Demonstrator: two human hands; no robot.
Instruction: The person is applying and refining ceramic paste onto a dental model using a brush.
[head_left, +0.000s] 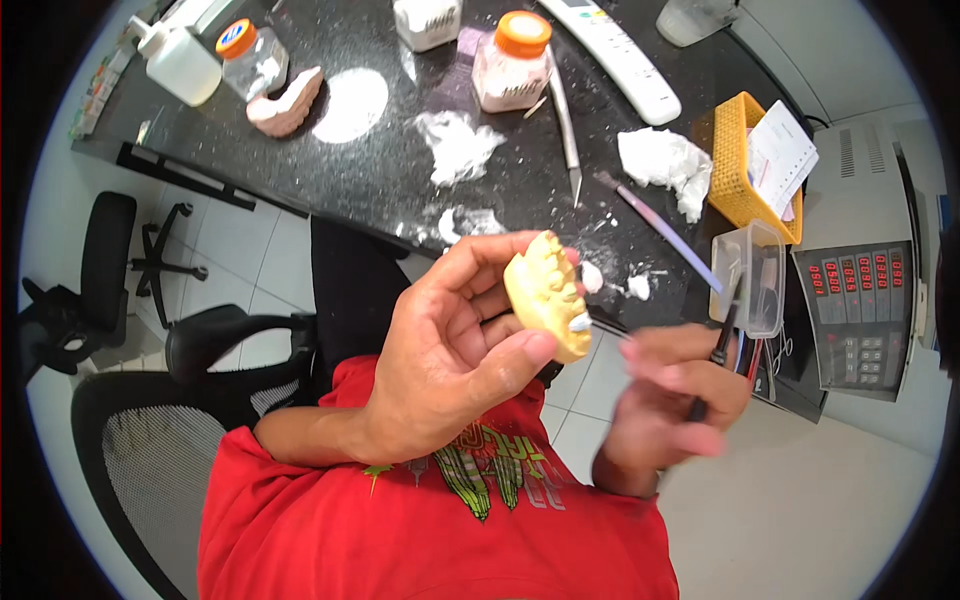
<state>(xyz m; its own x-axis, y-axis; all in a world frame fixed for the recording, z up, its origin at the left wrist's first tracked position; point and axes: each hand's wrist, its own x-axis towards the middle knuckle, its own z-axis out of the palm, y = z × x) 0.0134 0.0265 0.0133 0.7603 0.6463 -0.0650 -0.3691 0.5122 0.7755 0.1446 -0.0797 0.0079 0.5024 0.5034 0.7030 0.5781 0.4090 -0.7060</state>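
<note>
My left hand (pixel 425 345) holds a yellow dental cast (pixel 540 292) between thumb and fingers, above the front edge of the black worktop. A small whitish tooth-shaped piece (pixel 580 322) sits on the cast's near end. My right hand (pixel 660 410), smeared by motion, is to the right of the cast and apart from it. Its fingers are closed round a slim black-handled tool (pixel 722 345); I cannot make out the tip. White crumbs and powder (pixel 638 287) lie on the worktop just beyond the cast.
On the worktop (pixel 380 185) lie crumpled tissues (pixel 665 165), a knife (pixel 567 140), a purple-handled brush (pixel 665 225) and a white remote control (pixel 615 60). Orange-lidded jars (pixel 512 75), a squeeze bottle (pixel 183 65) and a pink arch-shaped piece (pixel 287 105) stand farther back. A yellow basket (pixel 735 165) and clear box (pixel 765 285) are right.
</note>
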